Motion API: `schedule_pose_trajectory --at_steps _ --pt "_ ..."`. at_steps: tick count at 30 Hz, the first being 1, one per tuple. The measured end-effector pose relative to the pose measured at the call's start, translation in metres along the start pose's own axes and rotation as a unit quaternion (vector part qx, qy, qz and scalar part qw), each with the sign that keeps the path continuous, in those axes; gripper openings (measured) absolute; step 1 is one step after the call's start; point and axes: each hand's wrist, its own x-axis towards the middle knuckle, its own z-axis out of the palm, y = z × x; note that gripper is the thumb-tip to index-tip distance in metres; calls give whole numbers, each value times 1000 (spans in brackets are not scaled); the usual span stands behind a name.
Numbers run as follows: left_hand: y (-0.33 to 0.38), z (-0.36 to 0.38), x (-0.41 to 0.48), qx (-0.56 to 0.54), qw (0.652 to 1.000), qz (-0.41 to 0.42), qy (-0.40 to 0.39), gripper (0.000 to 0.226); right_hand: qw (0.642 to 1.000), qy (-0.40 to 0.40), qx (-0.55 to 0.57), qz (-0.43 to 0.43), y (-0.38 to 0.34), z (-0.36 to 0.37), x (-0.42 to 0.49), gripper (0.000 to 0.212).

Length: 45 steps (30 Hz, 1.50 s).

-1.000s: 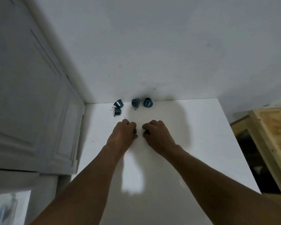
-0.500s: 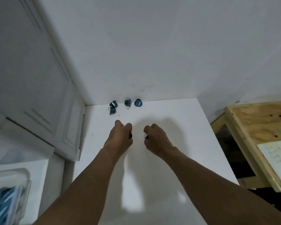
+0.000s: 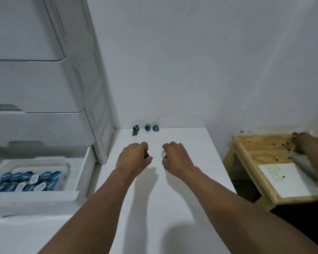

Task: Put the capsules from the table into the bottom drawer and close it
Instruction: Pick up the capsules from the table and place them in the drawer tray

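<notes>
Mid-task, we note. The left hand (image 3: pixel 134 159) curls round one dark capsule (image 3: pixel 146 154). The right hand (image 3: pixel 177 159) pinches a second capsule (image 3: pixel 163 154) with its pale foil showing. Both hands are over the worktop (image 3: pixel 182 189), well apart from the drawer. Four blue capsules (image 3: pixel 147 127) lie at the worktop's far edge, against the wall. The bottom drawer (image 3: pixel 86 167) stands open on the left, and its clear tub (image 3: pixel 67 165) is already well stocked. We judge two capsules in hand, four to fetch, and the closing not yet done.

Home storage corner: drawer unit (image 3: pixel 44 85), plywood stand (image 3: pixel 261 149)
</notes>
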Motion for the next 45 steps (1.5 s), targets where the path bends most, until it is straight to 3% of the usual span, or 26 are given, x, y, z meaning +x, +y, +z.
schedule_pose_trajectory --at_steps 4,6,17,24,27,33,45 --pt "11 -26 -61 27 999 -11 33 34 999 10 15 -28 -24 -16 -53 9" --pt "13 -40 -88 40 998 -37 29 37 999 8 21 -43 -37 -23 -75 14" --pt "-22 -138 -199 89 986 -138 38 21 991 33 19 -130 -144 -38 -124 19" --pt "-114 -188 -268 78 976 -183 93 20 978 18 41 -203 -262 2 -137 26" --pt "-163 -215 -291 95 970 -191 115 22 976 16 66 -205 -318 24 -139 36" --pt "-252 -268 -314 95 970 -177 134 24 976 15 84 -200 -413 62 -143 35" --pt "-359 -273 -254 38 984 -143 102 31 988 15 48 -147 -481 121 -55 21"
